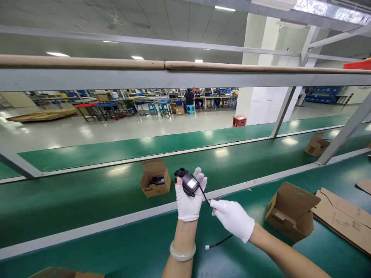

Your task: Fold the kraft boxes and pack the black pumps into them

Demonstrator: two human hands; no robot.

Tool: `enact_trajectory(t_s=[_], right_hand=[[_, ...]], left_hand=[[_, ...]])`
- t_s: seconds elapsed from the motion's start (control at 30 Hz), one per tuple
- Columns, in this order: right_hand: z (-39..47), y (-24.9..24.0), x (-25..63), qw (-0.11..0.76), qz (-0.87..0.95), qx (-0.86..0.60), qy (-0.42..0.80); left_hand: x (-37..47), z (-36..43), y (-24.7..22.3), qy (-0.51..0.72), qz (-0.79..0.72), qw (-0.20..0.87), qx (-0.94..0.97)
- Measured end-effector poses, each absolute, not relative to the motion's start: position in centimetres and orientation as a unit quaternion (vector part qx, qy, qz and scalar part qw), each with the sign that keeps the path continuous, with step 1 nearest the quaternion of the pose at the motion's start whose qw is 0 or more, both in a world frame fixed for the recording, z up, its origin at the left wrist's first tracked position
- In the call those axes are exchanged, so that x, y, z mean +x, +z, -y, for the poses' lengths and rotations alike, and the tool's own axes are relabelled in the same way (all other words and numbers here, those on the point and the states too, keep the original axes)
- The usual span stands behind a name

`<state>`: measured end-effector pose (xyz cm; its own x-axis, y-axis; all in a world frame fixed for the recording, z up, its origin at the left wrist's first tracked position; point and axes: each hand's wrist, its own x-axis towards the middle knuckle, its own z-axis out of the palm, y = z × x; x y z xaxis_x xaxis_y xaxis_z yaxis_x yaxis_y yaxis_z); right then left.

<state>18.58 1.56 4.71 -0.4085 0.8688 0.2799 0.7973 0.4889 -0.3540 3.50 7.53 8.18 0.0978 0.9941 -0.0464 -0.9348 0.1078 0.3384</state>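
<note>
A small black device (188,182) with a round port and a white label rests in my gloved left hand (189,199), thumb curled over its side. It looks like a small pump or motor, but I cannot tell which. Its black cable (204,195) runs down to my right hand (232,218), also in a white glove, which pinches it between thumb and fingers. Past that hand the cable comes out below and ends in a white connector (207,247). An open cardboard box (156,189) with dark parts inside stands left of my left hand. Right of my right hand is another open box (290,216).
Flattened cardboard (344,220) lies at the right on the green work surface (130,247). A farther open box (315,144) stands near a slanted metal post (344,133). A metal rail (185,80) crosses above, and a box edge (66,273) shows at the bottom left.
</note>
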Motion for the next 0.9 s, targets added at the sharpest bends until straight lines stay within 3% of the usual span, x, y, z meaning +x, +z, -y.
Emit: enact_trajectory(t_s=[0.1, 0.2, 0.43, 0.57, 0.7, 0.77, 0.9], right_hand=[[0.4, 6.8, 18.6, 0.119, 0.879, -0.459, 0.050], [2.3, 11.1, 19.3, 0.080, 0.907, -0.413, 0.020], [0.5, 18.3, 21.4, 0.226, 0.886, -0.390, -0.113], [-3.5, 17.8, 22.0, 0.309, 0.864, -0.396, -0.041], [-5.9, 15.0, 21.9, 0.360, 0.845, -0.388, 0.080], [-5.7, 13.5, 21.8, 0.334, 0.842, -0.418, 0.067], [-2.9, 12.4, 22.1, 0.201, 0.866, -0.457, -0.025]], left_hand=[[3.3, -8.0, 7.5, 0.710, -0.214, 0.643, 0.189], [3.6, -8.1, 6.8, 0.743, -0.277, 0.529, 0.303], [4.7, -6.6, 7.0, 0.586, -0.260, 0.557, 0.528], [5.0, -5.6, 7.0, 0.490, -0.174, 0.639, 0.566], [4.8, -5.3, 6.8, 0.509, -0.126, 0.662, 0.535], [4.6, -5.4, 6.9, 0.554, -0.137, 0.646, 0.507], [3.9, -6.2, 7.3, 0.653, -0.245, 0.570, 0.434]])
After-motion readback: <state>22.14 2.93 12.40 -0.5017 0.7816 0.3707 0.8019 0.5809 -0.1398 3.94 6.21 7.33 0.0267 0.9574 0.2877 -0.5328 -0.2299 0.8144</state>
